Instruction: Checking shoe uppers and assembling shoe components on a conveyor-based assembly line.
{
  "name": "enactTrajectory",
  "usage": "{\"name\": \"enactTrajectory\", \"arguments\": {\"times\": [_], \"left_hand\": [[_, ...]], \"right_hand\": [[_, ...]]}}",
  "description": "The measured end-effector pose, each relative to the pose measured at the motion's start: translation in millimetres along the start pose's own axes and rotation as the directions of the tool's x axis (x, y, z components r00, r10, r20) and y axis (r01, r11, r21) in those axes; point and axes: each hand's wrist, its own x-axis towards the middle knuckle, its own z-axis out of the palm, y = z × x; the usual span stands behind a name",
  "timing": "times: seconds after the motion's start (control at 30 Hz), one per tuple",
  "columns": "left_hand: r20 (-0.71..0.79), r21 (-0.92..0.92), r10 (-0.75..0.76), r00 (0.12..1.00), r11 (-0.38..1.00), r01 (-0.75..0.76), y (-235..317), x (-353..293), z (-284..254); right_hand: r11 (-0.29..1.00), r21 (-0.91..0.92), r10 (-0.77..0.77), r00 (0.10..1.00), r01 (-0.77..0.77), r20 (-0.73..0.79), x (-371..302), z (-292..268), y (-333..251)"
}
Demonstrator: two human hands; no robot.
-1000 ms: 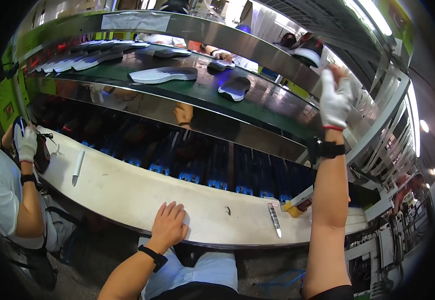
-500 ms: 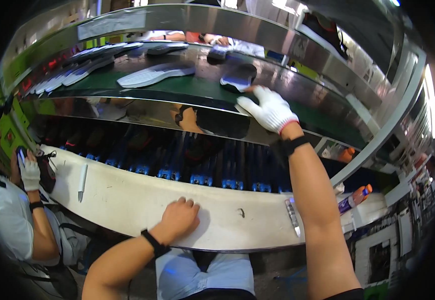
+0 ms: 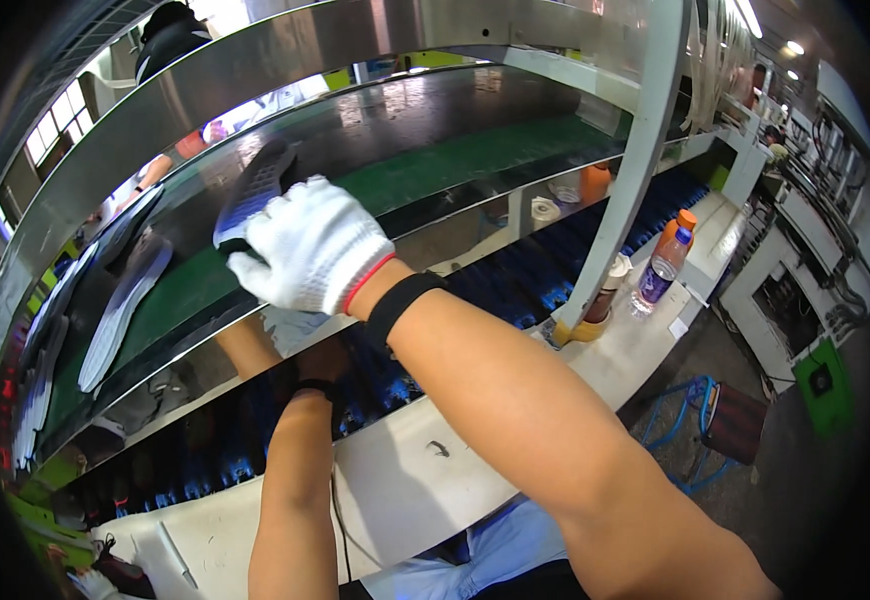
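My right hand (image 3: 310,245), in a white knitted glove with a red cuff, is closed on the near end of a dark shoe sole (image 3: 255,190) with a bluish, patterned surface. Its fingers lie over the sole and the thumb is at the near edge. The sole is above the green and black conveyor belt (image 3: 375,175). My bare left hand (image 3: 323,358) reaches into the shadowed lower bay under the metal rail, above the row of blue fittings (image 3: 395,395). Its fingers are too dark to make out.
Several pale soles (image 3: 130,310) lie on the belt at left. A grey post (image 3: 635,170) rises at right, near a bottle (image 3: 660,275) and a tape roll (image 3: 585,328). A white pen-like tool (image 3: 175,553) lies on the white ledge (image 3: 435,450). A blue-framed stool (image 3: 700,420) stands at right.
The view has swung to the right. My left hand has left the white ledge and gone forward into the lower bay. My right hand, beside a sole before, now grips one.
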Motion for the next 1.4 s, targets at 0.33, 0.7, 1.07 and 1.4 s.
{"name": "enactTrajectory", "arguments": {"times": [0.33, 0.7, 1.07, 1.4], "left_hand": [[0.06, -0.088, 0.079, 0.995, 0.993, -0.073, -31, -42, -114], [-0.45, -0.397, 0.466, 0.762, 0.66, -0.638, 127, -249, -277], [-0.454, -0.742, -0.115, 0.883, 0.597, -0.304, 168, -303, -325], [-0.331, -0.635, 0.094, 0.939, 0.713, -0.295, 196, -310, -363]], "right_hand": [[0.998, 0.048, 0.042, 0.999, -0.042, -0.009, 7, 5, -9], [0.95, 0.035, 0.261, 0.852, -0.31, 0.454, 22, -21, -8], [0.948, 0.033, 0.265, 0.841, -0.317, 0.472, 26, -17, -3], [0.99, 0.139, -0.05, 0.992, 0.034, 0.115, -44, -38, -5]]}}
